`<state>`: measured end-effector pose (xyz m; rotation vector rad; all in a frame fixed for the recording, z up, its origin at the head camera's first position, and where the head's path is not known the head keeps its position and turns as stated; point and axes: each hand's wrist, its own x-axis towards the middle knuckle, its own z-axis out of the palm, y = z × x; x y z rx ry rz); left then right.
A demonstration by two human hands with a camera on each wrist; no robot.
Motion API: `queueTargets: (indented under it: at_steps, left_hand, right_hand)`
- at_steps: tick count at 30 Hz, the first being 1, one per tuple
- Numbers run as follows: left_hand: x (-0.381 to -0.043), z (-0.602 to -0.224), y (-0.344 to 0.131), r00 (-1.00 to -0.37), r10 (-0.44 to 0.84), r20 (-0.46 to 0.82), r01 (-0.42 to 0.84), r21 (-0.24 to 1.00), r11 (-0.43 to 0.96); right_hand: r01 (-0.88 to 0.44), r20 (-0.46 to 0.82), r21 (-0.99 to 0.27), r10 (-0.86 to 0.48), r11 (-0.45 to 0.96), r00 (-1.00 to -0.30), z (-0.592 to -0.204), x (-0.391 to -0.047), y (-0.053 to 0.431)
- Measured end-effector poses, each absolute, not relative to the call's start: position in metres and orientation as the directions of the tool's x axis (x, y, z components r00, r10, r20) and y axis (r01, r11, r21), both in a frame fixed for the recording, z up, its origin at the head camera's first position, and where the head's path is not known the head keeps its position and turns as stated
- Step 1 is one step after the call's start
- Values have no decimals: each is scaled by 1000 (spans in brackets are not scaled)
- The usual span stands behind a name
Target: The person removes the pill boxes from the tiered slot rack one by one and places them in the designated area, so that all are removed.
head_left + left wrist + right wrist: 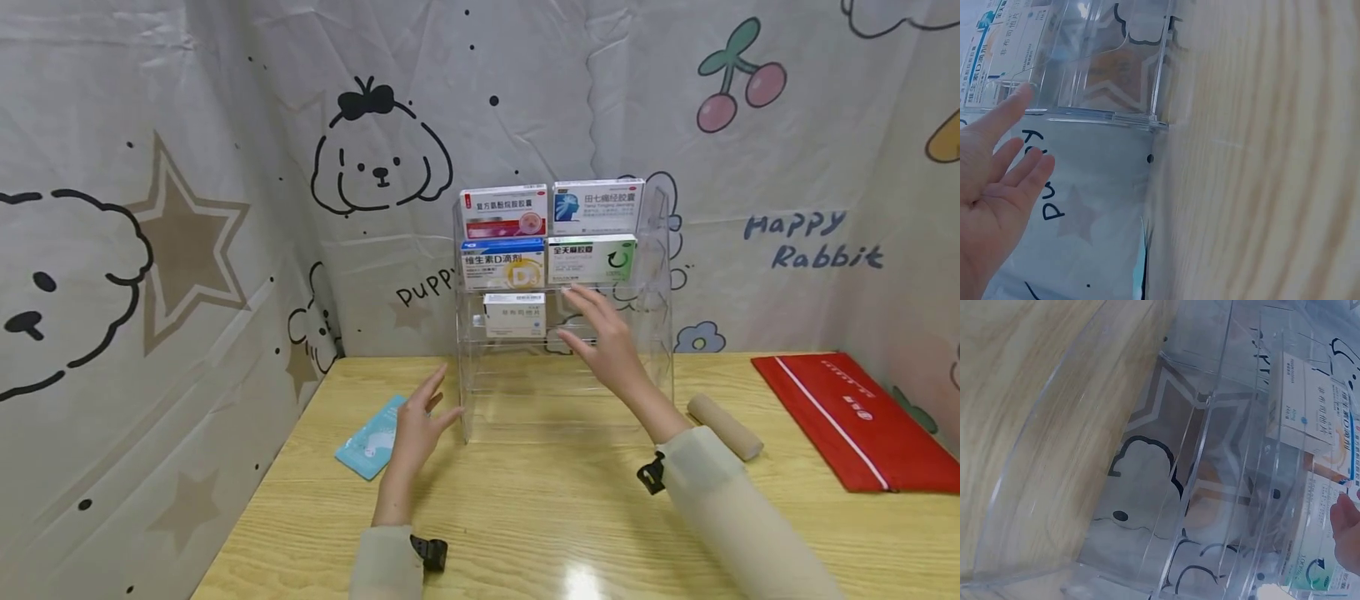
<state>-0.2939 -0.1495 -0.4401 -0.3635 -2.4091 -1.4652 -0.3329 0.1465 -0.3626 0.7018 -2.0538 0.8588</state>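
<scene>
A clear acrylic rack (pixel 562 404) stands on the table and bears small medicine boxes on its tiers. Up top are a red-and-white box (pixel 504 212) and a white box with a blue head picture (pixel 597 208). Below sit a blue-and-yellow vitamin D box (pixel 502 265) and a green-and-white box (pixel 591 260), with a plain white box (pixel 514 317) lower left. My right hand (pixel 611 350), fingers extended, is at the green-and-white box's lower edge; contact is unclear. My left hand (pixel 417 425) holds nothing, its fingers spread beside the rack's lower left side.
A light-blue packet (pixel 371 437) lies left of the rack, partly behind my left hand. To the right are a beige cylinder (pixel 723 427) and a flat red pouch (pixel 862 425). A printed cloth (pixel 525 100) hangs behind the table.
</scene>
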Motion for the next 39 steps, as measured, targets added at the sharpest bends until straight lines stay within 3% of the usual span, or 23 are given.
queueTargets:
  at_steps: [6,21,39]
  left_hand:
    - [-295,-442,-151,-927,101,362,370,830,417]
    - [-299,-445,-147,-928,149,341,372,856,359]
    - [-304,-449,-151,-938,164,305,342,888,308]
  right_hand:
    - [-690,766,-349,-230,635,-600,-358,-346,138]
    - [-686,712,-353,-294,636,-638,-355,-369,127]
    - [-710,728,-349,-300,612,-616,-360,-375,115]
